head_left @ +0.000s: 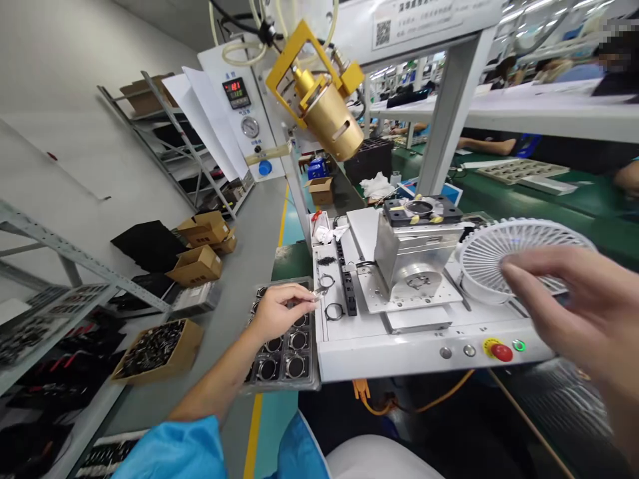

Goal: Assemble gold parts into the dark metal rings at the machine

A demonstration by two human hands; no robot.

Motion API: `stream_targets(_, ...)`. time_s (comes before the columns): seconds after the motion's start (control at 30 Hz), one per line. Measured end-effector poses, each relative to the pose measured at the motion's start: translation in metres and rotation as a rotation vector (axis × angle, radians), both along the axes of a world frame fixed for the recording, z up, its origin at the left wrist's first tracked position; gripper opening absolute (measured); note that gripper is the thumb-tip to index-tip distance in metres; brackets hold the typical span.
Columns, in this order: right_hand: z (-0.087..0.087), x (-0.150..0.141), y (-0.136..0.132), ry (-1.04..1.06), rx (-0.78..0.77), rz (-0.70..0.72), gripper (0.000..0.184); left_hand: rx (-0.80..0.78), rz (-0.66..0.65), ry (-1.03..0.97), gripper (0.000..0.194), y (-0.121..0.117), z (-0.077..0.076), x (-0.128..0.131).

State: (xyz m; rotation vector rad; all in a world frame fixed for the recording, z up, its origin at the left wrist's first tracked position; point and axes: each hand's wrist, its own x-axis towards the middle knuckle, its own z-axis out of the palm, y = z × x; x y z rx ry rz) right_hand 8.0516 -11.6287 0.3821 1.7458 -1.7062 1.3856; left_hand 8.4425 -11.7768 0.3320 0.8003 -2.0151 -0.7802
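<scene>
My left hand [282, 309] is over the right part of a clear tray, near the machine's white base. Its thumb and fingertips pinch a small shiny piece [320, 291], too small to name. Below it, the tray [315, 372] holds several round black parts with silvery frames. On the base, close to those fingertips, lie thin dark rings [334, 311]. My right hand [584, 313] is raised at the right, in front of a white round fan [499, 256]. Its thumb and index finger come together; whatever they hold, if anything, cannot be made out.
A metal block with a black fixture [424, 210] stands on the machine base. Above hangs a gold cylinder [334, 123] on a yellow bracket. A red button [502, 352] is on the front edge. Cardboard boxes [194, 266] and shelves are at left; people work at the far right.
</scene>
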Motion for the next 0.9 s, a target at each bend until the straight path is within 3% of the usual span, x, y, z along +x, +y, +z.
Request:
stream_targets(0.1,0.048,0.009,-0.050,0.094,-0.021,0.153,0.022,-0.092,-0.134,0.082,0.027,0.014,0.022,-0.015)
stream_targets(0.17,0.067,0.006,-0.081,0.139,0.117,0.227,0.027,-0.121,-0.181,0.099,0.032,0.020,0.031,-0.024)
stream_targets(0.33,0.089,-0.005,-0.127,0.252,0.524,0.325,0.035,-0.202,-0.173,0.118,0.025,0.022,0.047,-0.039)
stream_targets(0.5,0.104,-0.004,-0.136,0.280,0.580,0.361,0.029,-0.377,-0.140,0.117,0.019,0.008,0.072,-0.060)
stream_targets(0.6,0.108,-0.003,-0.137,0.240,0.532,0.401,0.025,-0.431,-0.139,0.199,0.027,-0.008,0.092,-0.091)
stream_targets(0.7,0.104,-0.005,-0.136,0.105,0.362,0.390,0.026,-0.475,-0.109,0.184,0.034,-0.026,0.115,-0.137)
stream_targets(0.8,0.090,-0.010,-0.122,-0.086,0.161,0.350,0.032,-0.505,0.022,-0.137,0.032,-0.042,0.138,-0.184)
stream_targets(0.9,0.067,-0.016,-0.085,-0.221,0.071,0.321,0.038,-0.462,0.072,-0.455,0.043,-0.052,0.155,-0.212)
